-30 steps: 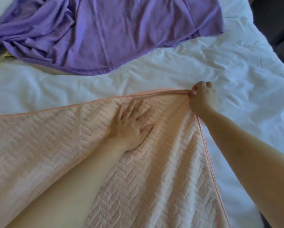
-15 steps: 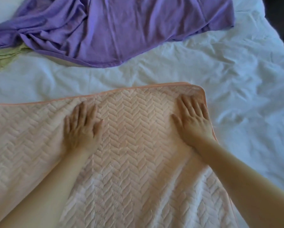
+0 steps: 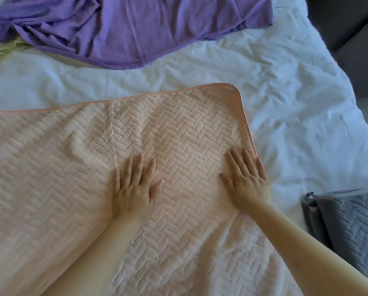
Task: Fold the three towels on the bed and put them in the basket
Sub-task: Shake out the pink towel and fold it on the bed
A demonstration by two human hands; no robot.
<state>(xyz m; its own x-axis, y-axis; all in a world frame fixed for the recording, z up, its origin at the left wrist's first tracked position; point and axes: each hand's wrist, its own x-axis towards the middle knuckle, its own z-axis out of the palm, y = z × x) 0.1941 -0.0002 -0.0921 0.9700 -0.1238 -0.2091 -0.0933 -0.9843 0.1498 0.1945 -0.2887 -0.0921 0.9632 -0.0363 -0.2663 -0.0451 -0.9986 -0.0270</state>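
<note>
I see bed (image 3: 285, 92) under wrinkled white sheet, filling most of view. Peach towel (image 3: 178, 124), herringbone weave, spread flat on near side, rounded corner at far right. Left grip (image 3: 134, 186) flat on towel's middle, fingers straight, holding nothing. Right grip (image 3: 248, 184) same, flat beside right hem. Purple towel (image 3: 146, 28) crumpled at far side; yellow-green towel (image 3: 1, 52) peeks from under its left end. Grey quilted bundle (image 3: 353, 221) at near right; cannot tell if on bed. Dark grey furniture (image 3: 349, 28) past bed, top right.
</note>
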